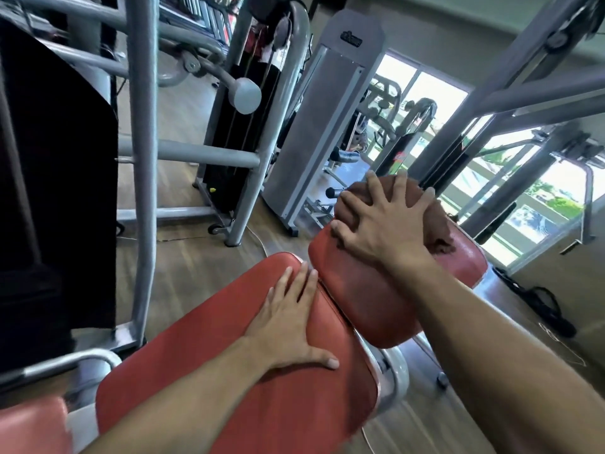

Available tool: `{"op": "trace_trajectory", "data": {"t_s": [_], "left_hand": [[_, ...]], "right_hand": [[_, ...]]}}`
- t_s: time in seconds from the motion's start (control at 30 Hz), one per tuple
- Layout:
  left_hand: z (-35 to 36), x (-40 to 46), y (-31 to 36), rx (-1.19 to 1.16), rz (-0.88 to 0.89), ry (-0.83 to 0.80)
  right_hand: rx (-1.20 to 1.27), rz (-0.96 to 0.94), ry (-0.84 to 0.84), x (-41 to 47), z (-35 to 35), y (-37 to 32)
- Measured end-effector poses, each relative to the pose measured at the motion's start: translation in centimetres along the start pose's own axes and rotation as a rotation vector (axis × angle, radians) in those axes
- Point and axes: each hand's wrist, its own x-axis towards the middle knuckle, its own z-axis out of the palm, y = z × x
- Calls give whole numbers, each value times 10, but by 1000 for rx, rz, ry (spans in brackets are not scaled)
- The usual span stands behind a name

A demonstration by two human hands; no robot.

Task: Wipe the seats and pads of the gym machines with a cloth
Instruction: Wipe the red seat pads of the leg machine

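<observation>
Gym floor | left hand [288, 326] flat on seat [248, 388] | right hand [383, 221] splayed, pressing cloth [435, 224] on pad [360, 296]

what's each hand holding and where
Right hand presses the brown cloth flat, palm over its middle, not gripping. Left hand holds nothing.

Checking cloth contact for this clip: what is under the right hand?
The right hand presses spread fingers on a brown cloth atop the far red pad. The pad surface beneath the cloth is covered.
</observation>
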Motion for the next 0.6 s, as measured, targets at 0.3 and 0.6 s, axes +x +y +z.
{"op": "trace_trajectory", "data": {"t_s": [0.3, 0.6], "left_hand": [[15, -44, -26, 16, -85, -42], [19, -82, -69, 80, -244, -42]], "right_hand": [[124, -226, 144, -76, 31, -31], [391, -380, -199, -122, 35, -100]]}}
